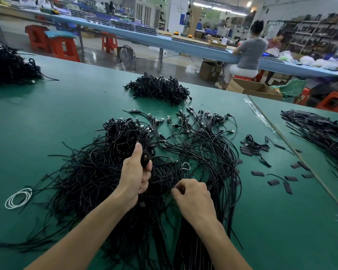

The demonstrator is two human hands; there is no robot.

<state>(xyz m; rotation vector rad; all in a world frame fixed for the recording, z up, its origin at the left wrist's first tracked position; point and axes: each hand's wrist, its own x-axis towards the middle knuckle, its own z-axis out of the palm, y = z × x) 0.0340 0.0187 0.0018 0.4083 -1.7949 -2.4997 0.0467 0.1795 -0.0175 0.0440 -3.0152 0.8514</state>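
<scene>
L hand (135, 177) is gripping a coiled black cable (146, 159) over the cable pile (98, 178), near-middle of the green table (66, 114). R hand (193, 197), just right, is pinching into the pile. Cables are seeming light, floppy & tangle-prone, so best holding near the ends.

The green bench (66, 114) is carrying a broad spread of black cables (203, 152) at its middle. A far heap (160, 89) and a left heap (6, 65) are lying well apart from it. A white coil (18, 198) is resting at the left, and short black sleeves (289, 184) are lying scattered at the right.
</scene>
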